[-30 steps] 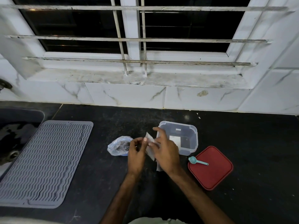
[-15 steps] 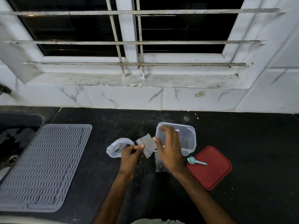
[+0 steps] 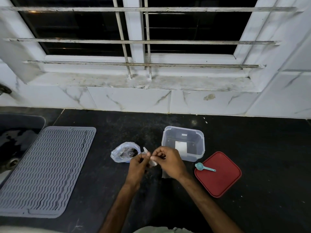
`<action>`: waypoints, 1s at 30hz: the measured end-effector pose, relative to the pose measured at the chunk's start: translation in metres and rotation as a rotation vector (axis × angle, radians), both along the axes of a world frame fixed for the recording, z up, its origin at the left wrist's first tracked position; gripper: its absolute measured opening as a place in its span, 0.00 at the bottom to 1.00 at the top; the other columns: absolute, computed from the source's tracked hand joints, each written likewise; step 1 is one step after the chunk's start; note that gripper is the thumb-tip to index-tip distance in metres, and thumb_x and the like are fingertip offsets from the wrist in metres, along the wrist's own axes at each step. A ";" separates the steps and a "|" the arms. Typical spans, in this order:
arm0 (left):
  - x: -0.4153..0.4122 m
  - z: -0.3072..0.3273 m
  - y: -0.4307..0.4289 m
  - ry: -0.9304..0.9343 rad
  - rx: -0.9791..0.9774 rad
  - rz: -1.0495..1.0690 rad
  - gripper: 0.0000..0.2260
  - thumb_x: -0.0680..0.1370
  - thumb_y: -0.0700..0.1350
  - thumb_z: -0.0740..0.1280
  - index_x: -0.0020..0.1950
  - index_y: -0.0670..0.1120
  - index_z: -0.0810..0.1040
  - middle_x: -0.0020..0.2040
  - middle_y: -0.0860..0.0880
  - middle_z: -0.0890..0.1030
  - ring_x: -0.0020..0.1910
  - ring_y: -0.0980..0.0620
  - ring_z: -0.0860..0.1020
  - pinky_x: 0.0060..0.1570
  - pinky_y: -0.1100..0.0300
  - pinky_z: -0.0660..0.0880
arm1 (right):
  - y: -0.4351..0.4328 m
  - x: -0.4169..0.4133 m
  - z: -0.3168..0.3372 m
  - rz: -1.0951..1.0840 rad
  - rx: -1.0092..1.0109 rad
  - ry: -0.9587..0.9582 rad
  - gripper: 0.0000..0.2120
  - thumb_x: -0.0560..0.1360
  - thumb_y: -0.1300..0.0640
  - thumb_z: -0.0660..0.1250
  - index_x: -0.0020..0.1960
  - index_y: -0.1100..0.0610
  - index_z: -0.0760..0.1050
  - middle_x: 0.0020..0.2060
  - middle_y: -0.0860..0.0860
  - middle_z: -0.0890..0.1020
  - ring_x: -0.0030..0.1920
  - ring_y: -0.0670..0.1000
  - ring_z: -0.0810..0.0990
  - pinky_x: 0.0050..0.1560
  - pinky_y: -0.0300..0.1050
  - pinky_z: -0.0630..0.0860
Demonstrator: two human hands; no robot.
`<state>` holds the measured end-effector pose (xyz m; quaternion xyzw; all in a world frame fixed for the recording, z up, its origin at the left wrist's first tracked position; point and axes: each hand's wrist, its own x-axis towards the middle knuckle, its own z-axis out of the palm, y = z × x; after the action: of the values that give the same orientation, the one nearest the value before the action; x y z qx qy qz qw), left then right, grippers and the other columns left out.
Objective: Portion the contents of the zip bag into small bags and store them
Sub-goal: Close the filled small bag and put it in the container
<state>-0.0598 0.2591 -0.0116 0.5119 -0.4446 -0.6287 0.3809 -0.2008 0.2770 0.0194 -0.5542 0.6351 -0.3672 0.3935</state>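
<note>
On the black counter lies the zip bag (image 3: 123, 153), crumpled and open, with dark contents inside. Just right of it, my left hand (image 3: 137, 167) and my right hand (image 3: 170, 163) meet and both pinch a small clear bag (image 3: 153, 163); most of it is hidden by my fingers. More small bags (image 3: 165, 174) lie under my right hand. Behind my right hand stands a clear plastic container (image 3: 183, 142) with a white label, lid off. Its red lid (image 3: 218, 174) lies to the right with a small teal scoop (image 3: 202, 166) on it.
A grey ribbed drying mat (image 3: 43, 170) covers the counter at left, beside a sink (image 3: 15, 143). White marble wall tiles and a barred window sill (image 3: 143, 81) run along the back. Bare black counter extends to the right.
My right hand came back from over the container to join my left hand. The small bag, held out flat half a second ago, is now pinched between both hands.
</note>
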 end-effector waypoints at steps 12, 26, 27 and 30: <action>0.004 -0.009 0.007 -0.861 -0.182 -0.114 0.12 0.78 0.53 0.64 0.39 0.47 0.75 0.34 0.52 0.79 0.35 0.55 0.78 0.35 0.57 0.69 | 0.001 -0.004 0.008 0.092 -0.062 0.727 0.08 0.80 0.55 0.63 0.57 0.53 0.69 0.54 0.52 0.80 0.54 0.51 0.78 0.53 0.46 0.79; 0.011 -0.006 -0.003 -0.626 -0.080 -0.158 0.15 0.79 0.48 0.65 0.34 0.44 0.76 0.29 0.53 0.76 0.30 0.56 0.73 0.36 0.57 0.70 | -0.005 0.003 0.007 0.228 0.260 0.789 0.17 0.81 0.50 0.61 0.69 0.48 0.73 0.63 0.52 0.79 0.62 0.54 0.77 0.66 0.50 0.72; 0.009 -0.005 -0.003 -0.597 -0.082 -0.169 0.15 0.79 0.48 0.65 0.34 0.45 0.76 0.29 0.53 0.77 0.29 0.56 0.73 0.36 0.57 0.69 | -0.002 0.005 0.008 0.184 0.195 0.756 0.16 0.81 0.49 0.60 0.67 0.48 0.75 0.61 0.51 0.81 0.61 0.52 0.79 0.64 0.49 0.72; 0.005 -0.003 0.000 -0.466 -0.101 -0.158 0.14 0.78 0.49 0.65 0.37 0.43 0.79 0.32 0.49 0.80 0.32 0.57 0.73 0.37 0.56 0.70 | 0.006 0.005 0.012 0.175 0.122 0.655 0.16 0.81 0.46 0.58 0.62 0.49 0.79 0.56 0.50 0.84 0.55 0.49 0.81 0.59 0.45 0.74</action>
<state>-0.0553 0.2587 -0.0141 0.5870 -0.5899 -0.4984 0.2432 -0.1954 0.2825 0.0312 -0.6704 0.6986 -0.0959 0.2310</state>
